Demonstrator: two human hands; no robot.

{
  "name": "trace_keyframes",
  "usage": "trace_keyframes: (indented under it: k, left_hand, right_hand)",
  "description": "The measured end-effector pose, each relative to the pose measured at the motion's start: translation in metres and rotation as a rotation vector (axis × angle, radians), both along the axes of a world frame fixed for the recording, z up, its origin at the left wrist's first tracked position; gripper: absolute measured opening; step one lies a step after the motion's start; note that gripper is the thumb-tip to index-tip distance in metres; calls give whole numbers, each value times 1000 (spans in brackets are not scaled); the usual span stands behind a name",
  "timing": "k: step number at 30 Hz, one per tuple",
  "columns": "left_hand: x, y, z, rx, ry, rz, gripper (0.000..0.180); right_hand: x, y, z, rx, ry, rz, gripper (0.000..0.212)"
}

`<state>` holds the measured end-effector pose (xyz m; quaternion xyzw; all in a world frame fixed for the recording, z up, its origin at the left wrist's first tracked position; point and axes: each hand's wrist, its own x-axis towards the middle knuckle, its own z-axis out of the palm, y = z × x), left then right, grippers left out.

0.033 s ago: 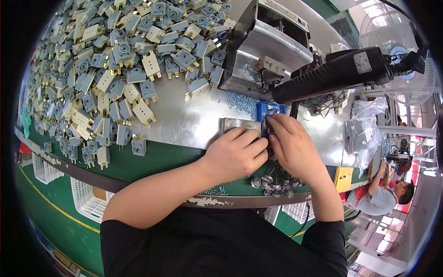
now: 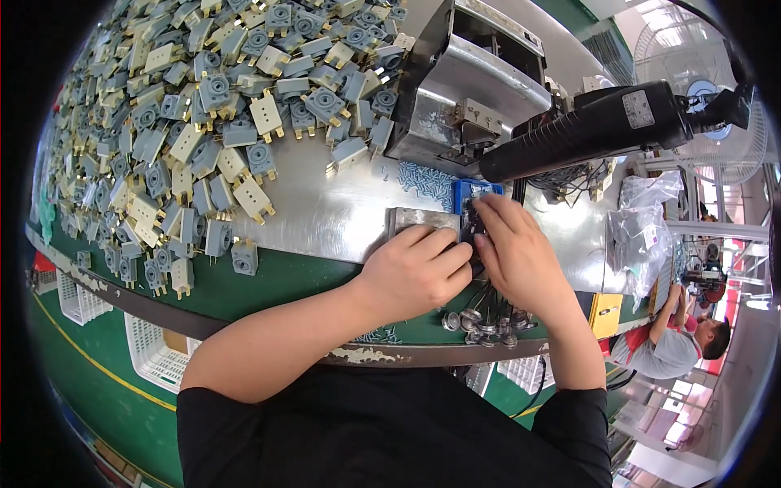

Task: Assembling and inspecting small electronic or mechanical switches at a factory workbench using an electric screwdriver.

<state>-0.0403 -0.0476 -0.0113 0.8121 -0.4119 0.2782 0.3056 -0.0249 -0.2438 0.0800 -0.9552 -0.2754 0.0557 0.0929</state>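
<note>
While left fingers [image 2: 440, 243] curl over metal block [image 2: 423, 217], right fingers [image 2: 503, 218] bend at blue tray [image 2: 458, 195], both grips unclear

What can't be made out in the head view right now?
All head view:
- Left grip: curled fingers hide what its fingertips touch.
- Metal block: near side covered by the left grip.
- Blue tray: partly covered by the right grip.
- Loose screws: too small to count reliably.
- Pile of parts: cut off by the upper edge.
</note>
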Motion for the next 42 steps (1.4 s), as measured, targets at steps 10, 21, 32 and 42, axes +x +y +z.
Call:
trace_keyframes:
  k: [10, 21, 32, 42]
  left_hand:
    - [1, 0, 1, 7, -14, 5, 17]
    - [0, 1, 4, 6, 20, -4, 19]
    - [0, 2, 4, 21, 18, 0, 19]
    - [-1, 1, 4, 21, 12, -5, 20]
  right_hand:
    - [0, 3, 1, 19, -38, -3, 43]
    - [1, -2, -3, -51, -71, 10, 43]
    - [7, 1, -1, -13, -52, -22, 42]
    - [9, 1, -2, 63, -9, -9, 40]
